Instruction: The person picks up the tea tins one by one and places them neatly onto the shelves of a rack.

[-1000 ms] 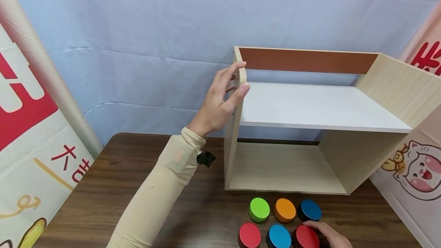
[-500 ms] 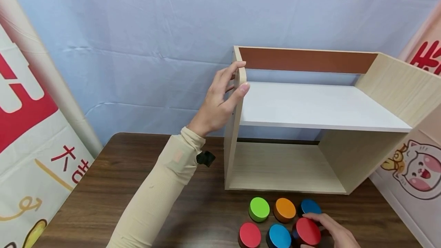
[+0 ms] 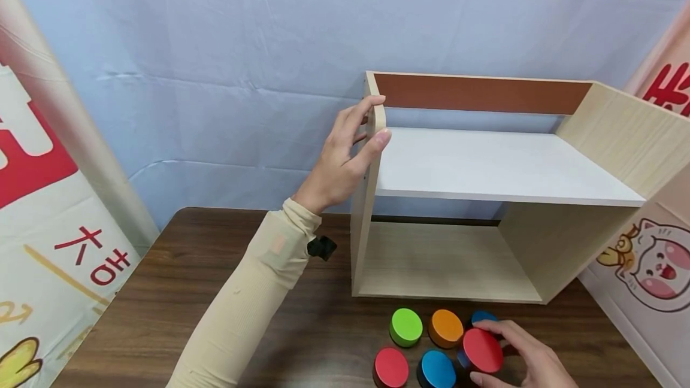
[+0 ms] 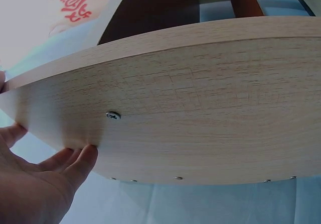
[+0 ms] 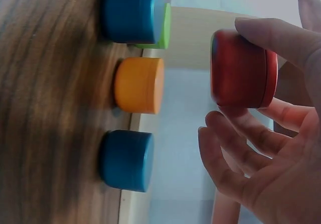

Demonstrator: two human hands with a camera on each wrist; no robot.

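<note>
Right hand [image 3: 530, 359] at the near right edge of the dark wood table [image 3: 215, 292], fingers and thumb curled round a red disc [image 3: 482, 350]. Right wrist view: the disc [image 5: 243, 69] is pinched between thumb above and fingertips [image 5: 220, 126] below, lifted clear of the tabletop, tilted on edge. The hand is closed on it firmly enough to carry it; the palm stays off the disc.

The held disc sits just in front of the shelf unit's [image 3: 485, 196] lower opening, directly above the cluster of loose discs. Under and around it on the table: a green disc [image 3: 405, 327], an orange disc [image 3: 445, 328], a dark blue disc [image 3: 482, 317] partly hidden behind the held one, a second red disc [image 3: 390, 367] and a light blue disc [image 3: 435, 369]. These lie flat, close together in two rows.

Left hand [image 3: 345, 157] well apart from the discs, up at the shelf unit's left side panel [image 4: 190, 103]. Fingers wrap the outer face and top corner, thumb on the front edge, gripping the panel. Left wrist view shows fingertips [image 4: 83, 158] pressed against the wood grain near a screw head [image 4: 113, 115].

White upper shelf board [image 3: 496, 166] and the lower compartment both hold nothing.
</note>
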